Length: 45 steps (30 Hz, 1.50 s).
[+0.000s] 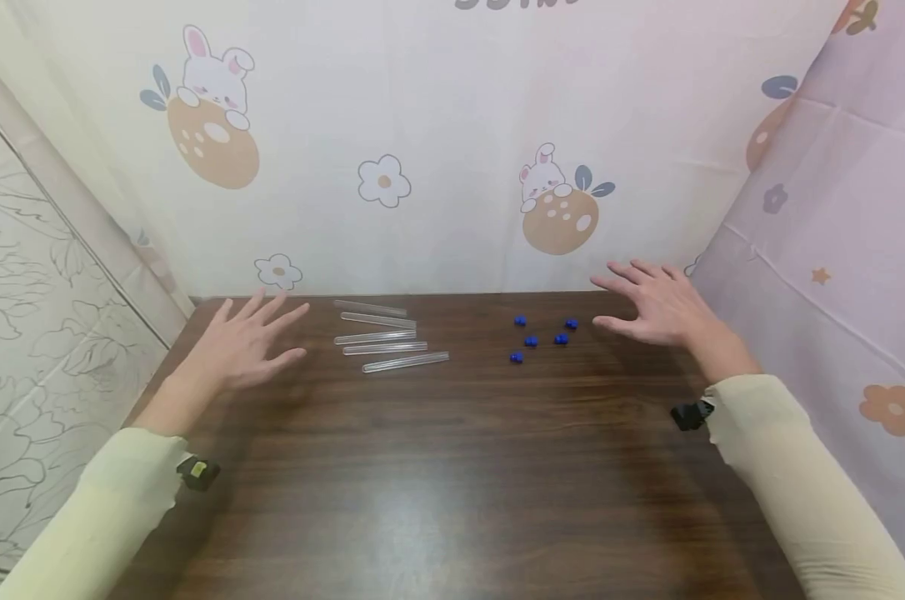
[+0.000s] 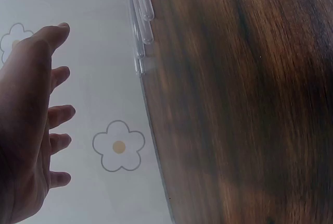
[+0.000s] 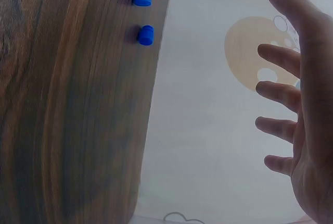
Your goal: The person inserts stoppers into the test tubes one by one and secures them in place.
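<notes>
Several clear test tubes [image 1: 385, 348] lie side by side near the back of the table, their rounded ends toward the left. To the right of them, several small blue stoppers [image 1: 531, 342] are scattered. My left hand [image 1: 246, 342] hovers left of the tubes with fingers spread, holding nothing. My right hand [image 1: 658, 307] is held just right of the stoppers, fingers spread and nothing in it. The rounded tube ends [image 2: 148, 15] show at the top of the left wrist view. In the right wrist view, a ridged blue stopper [image 3: 146, 35] sits near the table's back edge.
The dark wood-grain table [image 1: 422, 467] runs back to a white curtain [image 1: 437, 100] printed with rabbits and flowers. A pinkish printed cloth [image 1: 835, 250] hangs on the right, and a panel with line-drawn flowers [image 1: 25, 333] stands on the left.
</notes>
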Motion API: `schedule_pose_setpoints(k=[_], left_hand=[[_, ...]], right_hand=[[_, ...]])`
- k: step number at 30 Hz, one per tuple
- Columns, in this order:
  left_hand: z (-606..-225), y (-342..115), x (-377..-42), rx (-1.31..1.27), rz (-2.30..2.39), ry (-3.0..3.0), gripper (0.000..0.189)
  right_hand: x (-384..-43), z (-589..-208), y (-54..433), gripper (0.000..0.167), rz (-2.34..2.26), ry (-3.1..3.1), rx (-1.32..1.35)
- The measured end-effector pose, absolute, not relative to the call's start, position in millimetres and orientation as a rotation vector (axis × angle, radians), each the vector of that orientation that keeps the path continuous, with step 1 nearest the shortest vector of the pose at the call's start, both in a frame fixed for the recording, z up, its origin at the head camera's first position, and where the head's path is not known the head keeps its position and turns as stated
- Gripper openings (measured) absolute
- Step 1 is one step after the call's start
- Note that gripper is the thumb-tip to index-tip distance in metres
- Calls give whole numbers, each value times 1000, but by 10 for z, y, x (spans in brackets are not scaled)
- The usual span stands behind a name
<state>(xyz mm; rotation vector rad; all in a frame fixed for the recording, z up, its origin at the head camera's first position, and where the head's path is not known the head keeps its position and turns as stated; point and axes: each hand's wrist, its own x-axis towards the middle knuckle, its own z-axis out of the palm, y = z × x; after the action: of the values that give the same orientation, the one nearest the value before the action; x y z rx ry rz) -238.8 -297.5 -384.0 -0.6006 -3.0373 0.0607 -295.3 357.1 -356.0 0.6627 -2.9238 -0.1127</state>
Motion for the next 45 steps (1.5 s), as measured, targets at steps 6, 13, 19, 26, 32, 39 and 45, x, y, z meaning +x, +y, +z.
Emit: schedule_pose_setpoints(k=[6,13,19,26,32,39,45], left_hand=[[-3864,-2949,-2417,-604,44,-3052,78],[-3885,-2899,-2438,-607,18,-3030,77],[-3902,-2830,-2465,-629,12,-3019,76],[-3890,-2757,-2482,-639,18,-3018,76],[-3889,-2688,-2505,-660,7,-3002,75],[-3879,-2598,-2523,-683,-3,-2984,75],[-3872,-2519,-2546,-706,-37,-2969,75]], right_hand=[[-2937,-3548,3477,77,-69,-2948,658],[-2964,-3575,3425,76,-20,-2938,669],[-2965,-3586,3372,76,-12,-2924,705],[-2958,-3571,3283,76,1,-2927,708],[-2957,-3578,3209,76,21,-2926,718],[-2969,-3592,3139,76,26,-2917,727],[-2989,-3583,3060,76,41,-2901,757]])
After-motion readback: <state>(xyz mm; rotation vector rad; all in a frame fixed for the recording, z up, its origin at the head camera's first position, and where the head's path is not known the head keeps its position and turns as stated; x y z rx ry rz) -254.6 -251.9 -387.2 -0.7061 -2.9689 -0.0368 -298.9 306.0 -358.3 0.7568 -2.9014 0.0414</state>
